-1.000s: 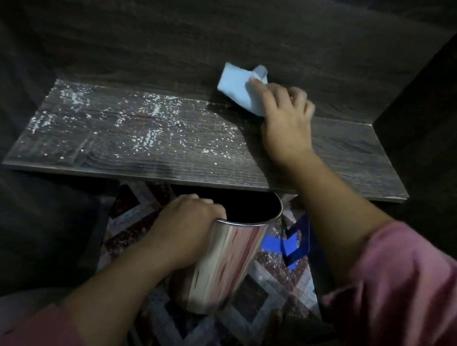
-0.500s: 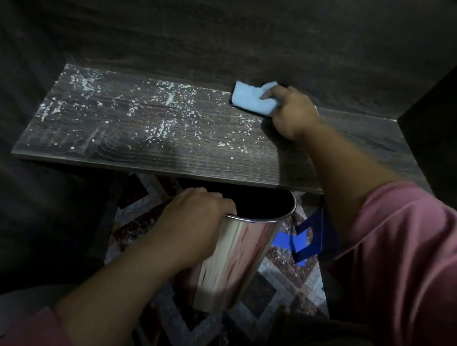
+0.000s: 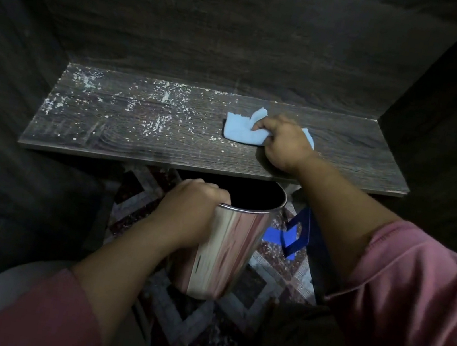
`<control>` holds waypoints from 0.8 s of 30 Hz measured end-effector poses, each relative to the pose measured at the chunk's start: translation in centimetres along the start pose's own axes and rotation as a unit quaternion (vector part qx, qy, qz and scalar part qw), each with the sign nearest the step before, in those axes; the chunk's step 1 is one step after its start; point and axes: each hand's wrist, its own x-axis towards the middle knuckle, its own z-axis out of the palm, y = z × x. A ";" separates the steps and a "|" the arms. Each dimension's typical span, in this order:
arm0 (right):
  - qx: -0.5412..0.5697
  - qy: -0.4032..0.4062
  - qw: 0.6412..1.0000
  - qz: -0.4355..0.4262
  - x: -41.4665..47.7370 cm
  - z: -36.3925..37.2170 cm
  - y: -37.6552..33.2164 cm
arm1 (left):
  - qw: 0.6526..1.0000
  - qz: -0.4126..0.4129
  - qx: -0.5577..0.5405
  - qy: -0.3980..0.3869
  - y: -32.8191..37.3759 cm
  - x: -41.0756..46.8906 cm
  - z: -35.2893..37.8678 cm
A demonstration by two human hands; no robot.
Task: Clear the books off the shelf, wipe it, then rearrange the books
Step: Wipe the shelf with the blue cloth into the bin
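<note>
Right hand [image 3: 284,145] at 12 o'clock, fingers curled into a crumpled light-blue cloth [image 3: 239,132], pressing it onto the dark wood-grain shelf board [image 3: 344,149]. White specks [image 3: 160,102] lie scattered toward 10 o'clock. Left hand [image 3: 188,211] grips the rim of a shiny tapered metal bin [image 3: 224,250] at 6 o'clock, apparently just below the shelf's front edge.
</note>
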 end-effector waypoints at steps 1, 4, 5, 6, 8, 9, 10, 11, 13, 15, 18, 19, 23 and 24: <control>-0.002 0.000 1.000 -0.002 -0.4 0.1 -0.1 | 1.000 -0.001 0.001 -0.001 -0.1 -0.1 0.0; -0.011 -0.014 1.000 -0.009 -1.7 0.3 -0.2 | 1.000 -0.006 -0.002 -0.002 -0.2 -0.4 -0.2; -0.013 -0.019 1.000 -0.012 -2.2 0.4 -0.2 | 1.000 -0.005 -0.002 -0.003 -0.2 -0.4 -0.2; -0.013 -0.023 1.000 -0.015 -2.7 0.4 -0.2 | 1.000 -0.003 -0.002 -0.005 -0.1 -0.5 -0.2; -0.009 -0.026 0.999 -0.016 -3.8 0.3 -0.4 | 1.000 0.002 0.001 -0.014 0.0 -0.5 -0.2; -0.005 -0.028 0.999 -0.015 -4.3 0.3 -0.5 | 1.000 0.004 0.004 -0.020 0.1 -0.5 -0.2; -0.002 -0.032 0.999 -0.013 -4.8 0.3 -0.6 | 1.000 0.007 0.007 -0.026 0.2 -0.4 -0.2; 0.000 -0.034 0.999 -0.011 -5.3 0.2 -0.8 | 0.999 0.009 0.012 -0.031 0.2 -0.4 -0.2; 0.003 -0.034 0.999 -0.013 -6.1 0.2 -1.1 | 0.999 0.011 0.016 -0.037 0.3 -0.5 -0.2; 0.006 -0.040 0.999 -0.012 -6.8 0.1 -1.3 | 0.999 0.011 0.015 -0.037 0.4 -0.8 0.0; 0.020 -0.057 0.998 -0.010 -7.5 -0.3 -1.5 | 1.000 0.009 0.000 -0.023 0.6 -1.7 0.2; 0.031 -0.064 0.997 -0.007 -7.9 -0.6 -1.6 | 1.000 0.009 -0.007 -0.016 0.8 -2.2 0.3; 0.103 -0.073 0.991 0.032 -10.2 -2.2 -2.2 | 1.000 0.013 -0.001 0.000 1.8 -4.0 0.5; 0.122 -0.065 0.990 0.034 -10.9 -2.5 -2.4 | 1.000 0.013 0.005 0.002 2.0 -4.2 0.6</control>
